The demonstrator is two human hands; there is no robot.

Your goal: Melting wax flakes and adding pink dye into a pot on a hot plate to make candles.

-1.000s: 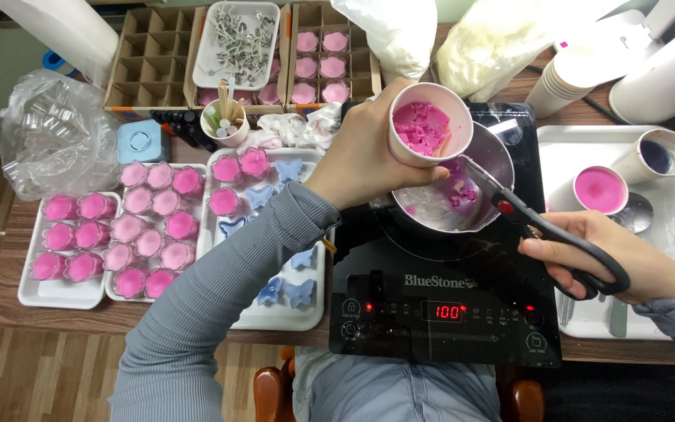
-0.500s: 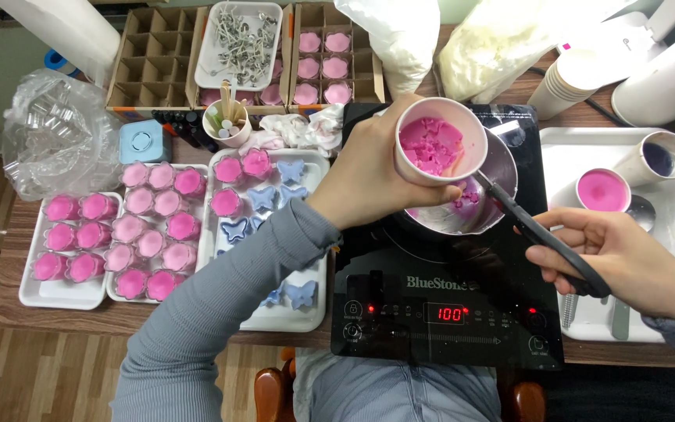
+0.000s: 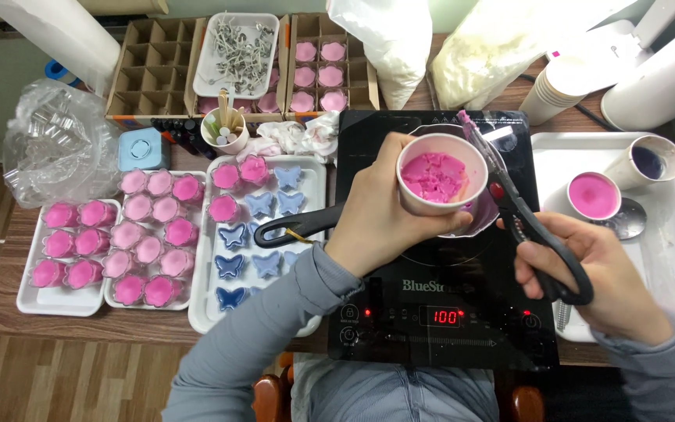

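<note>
Gripping the paper cup (image 3: 441,182) of pink wax, the left hand's fingers (image 3: 388,205) wrap it; right hand (image 3: 587,270) clenches scissors (image 3: 525,215).

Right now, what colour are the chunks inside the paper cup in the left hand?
Pink, seen in the head view: the chunks fill the paper cup.

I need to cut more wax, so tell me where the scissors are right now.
The black-handled scissors are in the right hand, right of centre in the head view, blades pointing up beside the paper cup of pink wax chunks, above the induction cooker.
</note>
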